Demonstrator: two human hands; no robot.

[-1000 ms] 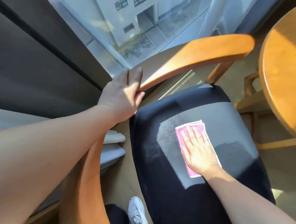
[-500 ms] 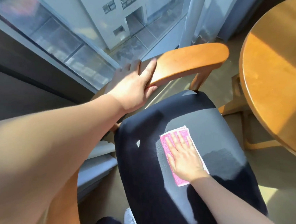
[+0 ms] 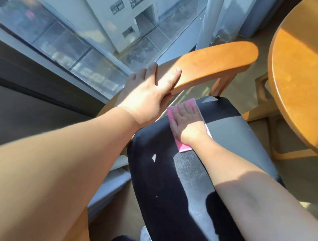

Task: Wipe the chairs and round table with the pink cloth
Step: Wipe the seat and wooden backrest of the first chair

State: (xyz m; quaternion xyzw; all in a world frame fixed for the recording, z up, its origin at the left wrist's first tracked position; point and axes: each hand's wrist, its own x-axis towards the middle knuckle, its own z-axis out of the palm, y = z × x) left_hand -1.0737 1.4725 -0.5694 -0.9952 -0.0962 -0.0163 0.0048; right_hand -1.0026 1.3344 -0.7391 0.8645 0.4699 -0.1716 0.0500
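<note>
A wooden chair with a curved orange backrest [image 3: 218, 62] and a black padded seat [image 3: 171, 194] fills the middle of the view. My left hand [image 3: 146, 99] rests on the near end of the backrest, fingers straight along the wood. My right hand [image 3: 186, 121] presses flat on the folded pink cloth [image 3: 183, 148] at the seat's far edge, close under the backrest. Most of the cloth is hidden under that palm. The round wooden table [image 3: 302, 76] shows its rim and top at the right.
A floor-to-ceiling window [image 3: 96, 34] runs along the far left, with a sheer curtain [image 3: 220, 18] at its right. A second chair's wooden frame [image 3: 268, 126] stands under the table. My grey shoe [image 3: 146, 237] is on the floor beside the seat.
My right hand has slid the pink cloth from the seat's middle up to its far edge near the backrest. My left hand stays on the backrest. The camera has tilted.
</note>
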